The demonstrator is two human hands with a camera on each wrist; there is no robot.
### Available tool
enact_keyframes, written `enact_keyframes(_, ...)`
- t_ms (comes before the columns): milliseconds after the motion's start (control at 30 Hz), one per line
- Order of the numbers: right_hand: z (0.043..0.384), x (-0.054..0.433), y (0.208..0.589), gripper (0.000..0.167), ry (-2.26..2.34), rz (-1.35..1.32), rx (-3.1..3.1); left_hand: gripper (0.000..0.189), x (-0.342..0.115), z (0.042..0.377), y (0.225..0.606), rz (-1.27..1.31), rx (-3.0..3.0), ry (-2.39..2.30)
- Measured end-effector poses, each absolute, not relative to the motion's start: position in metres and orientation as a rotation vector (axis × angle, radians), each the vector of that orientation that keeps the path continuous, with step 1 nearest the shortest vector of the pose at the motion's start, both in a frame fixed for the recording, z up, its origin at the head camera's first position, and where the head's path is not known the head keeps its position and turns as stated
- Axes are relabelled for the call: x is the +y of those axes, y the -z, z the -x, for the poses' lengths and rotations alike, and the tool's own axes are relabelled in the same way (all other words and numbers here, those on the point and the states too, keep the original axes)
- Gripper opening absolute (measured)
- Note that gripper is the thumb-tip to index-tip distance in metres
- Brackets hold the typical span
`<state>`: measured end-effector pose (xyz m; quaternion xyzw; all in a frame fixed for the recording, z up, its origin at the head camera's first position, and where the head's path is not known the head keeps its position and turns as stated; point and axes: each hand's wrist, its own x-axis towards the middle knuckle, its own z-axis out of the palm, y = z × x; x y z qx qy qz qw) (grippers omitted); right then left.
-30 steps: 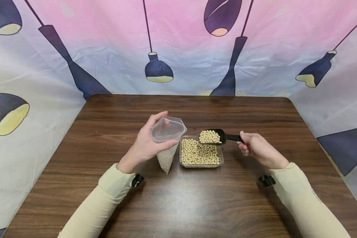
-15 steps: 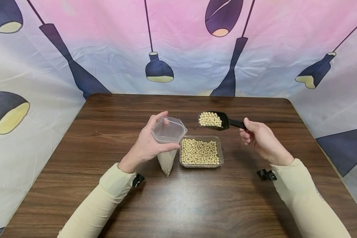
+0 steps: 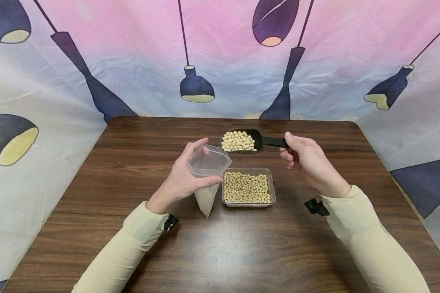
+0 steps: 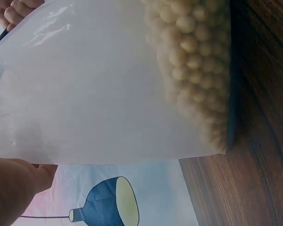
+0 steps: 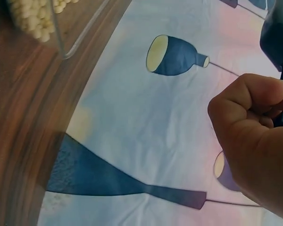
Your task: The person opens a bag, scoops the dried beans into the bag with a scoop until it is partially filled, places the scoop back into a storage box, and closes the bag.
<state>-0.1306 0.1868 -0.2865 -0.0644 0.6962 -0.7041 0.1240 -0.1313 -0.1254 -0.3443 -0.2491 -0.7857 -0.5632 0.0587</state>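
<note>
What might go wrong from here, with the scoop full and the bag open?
Round pale-yellow beans lie close to the open front lip of the black plastic scoop, so an early tilt could spill some onto the brown wood-grain table.

Only the left hand holds the translucent plastic bag, near its mouth, so added weight might make it slip.

– What're you working on, surface-wise?
– Your dk brown wood-grain table [image 3: 264,252], rounded far corners, shiny on your side.
– Directly on it?
– Your clear rect. plastic container [image 3: 273,191] of pale-yellow soybeans [image 3: 246,187], flat, abt ctr. Lower tip of your plastic bag [image 3: 205,199]: v. low, can't tell if touching.
</note>
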Motion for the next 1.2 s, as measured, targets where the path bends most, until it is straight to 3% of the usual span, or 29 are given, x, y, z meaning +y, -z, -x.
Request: enact_keyframes(1200,0.130,0.166,0.264,0.047,1.854,0.365,2.553,0.090,-0.125,0.131,0.343,0.801,-2.324,1.714)
